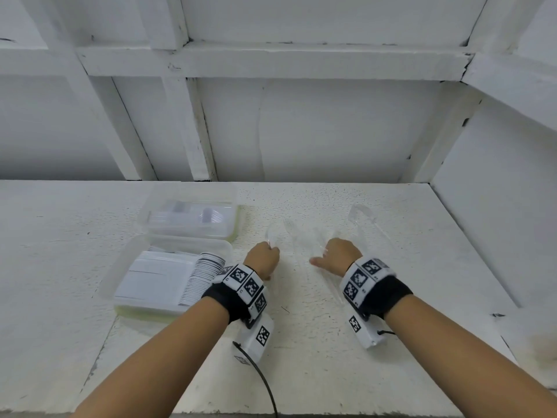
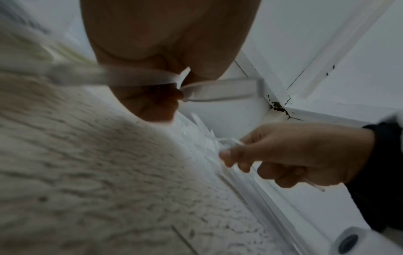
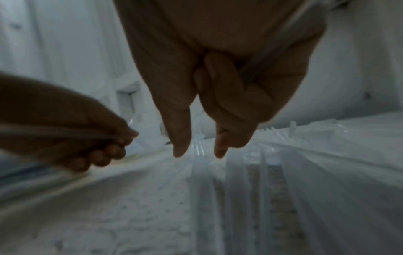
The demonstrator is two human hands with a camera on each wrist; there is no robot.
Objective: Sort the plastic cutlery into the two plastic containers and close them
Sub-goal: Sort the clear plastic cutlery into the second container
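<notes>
**Both hands grip clear cutlery at the worktop**

The left hand (image 1: 261, 258) curls around clear plastic cutlery pieces (image 2: 139, 78), while the right hand (image 1: 340, 255) pinches another clear piece (image 2: 231, 141). Loose transparent cutlery (image 1: 304, 236) lies on the white textured worktop (image 1: 301, 342) between and beyond the hands. Two open translucent rectangular plastic containers (image 1: 168, 276), already stocked, sit left of the left hand.

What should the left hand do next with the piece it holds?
Probably carry it left to the near container. The left hand already grips a clear piece, and that open container sits just beside it, holding stacked cutlery.
</notes>
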